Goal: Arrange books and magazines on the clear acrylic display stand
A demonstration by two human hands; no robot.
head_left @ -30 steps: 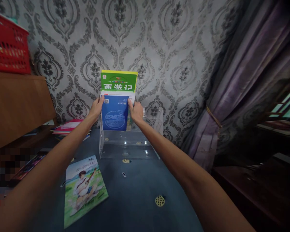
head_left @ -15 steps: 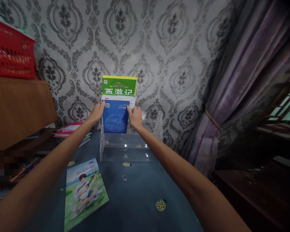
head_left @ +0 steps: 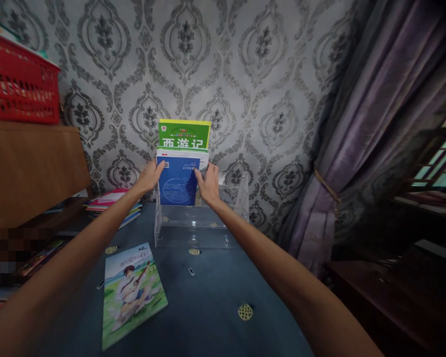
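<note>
A blue book [head_left: 177, 184] stands upright in a clear plastic tiered rack [head_left: 193, 229], its back cover with a QR code facing me. My left hand [head_left: 150, 176] pinches its upper left edge between thumb and fingers. At its upper right edge is my right hand [head_left: 209, 182], thumb on the front and fingers curled behind. Close behind the blue book is a white-topped book [head_left: 203, 155]. Rising above both is a green book [head_left: 183, 134] with a yellow edge and large white characters. What the fingers behind the books touch is hidden.
A book [head_left: 134, 292] with a guitar player on its cover lies on the blue-green tablecloth [head_left: 204, 307]. Left of the rack is a stack of books [head_left: 107, 200]. A red basket [head_left: 22, 82] sits on a wooden cabinet [head_left: 33, 163]. A purple curtain [head_left: 357, 129] hangs at right.
My view has shifted slightly. Both hands keep their hold on the blue book, which stays at nearly the same place in the rack.
</note>
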